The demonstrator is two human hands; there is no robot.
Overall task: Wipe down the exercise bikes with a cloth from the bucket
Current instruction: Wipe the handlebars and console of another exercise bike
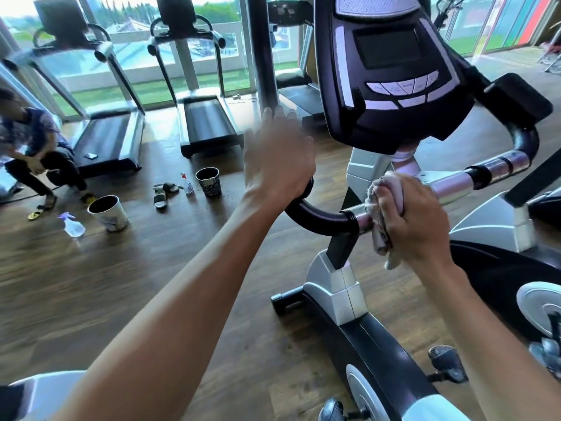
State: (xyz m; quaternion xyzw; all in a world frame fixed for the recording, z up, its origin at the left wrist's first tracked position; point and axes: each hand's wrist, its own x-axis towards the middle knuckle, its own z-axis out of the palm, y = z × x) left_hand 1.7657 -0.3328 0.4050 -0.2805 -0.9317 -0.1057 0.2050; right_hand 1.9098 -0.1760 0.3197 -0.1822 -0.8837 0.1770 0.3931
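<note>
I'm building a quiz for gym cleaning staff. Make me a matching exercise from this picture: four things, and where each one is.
1. cloth
2. left hand
3. spray bottle
4. console

a. on the floor beside a bucket
b. above the handlebar
c. on the black grip's curved end
d. bunched in the right hand

Pairs: 1-d, 2-c, 3-a, 4-b
</note>
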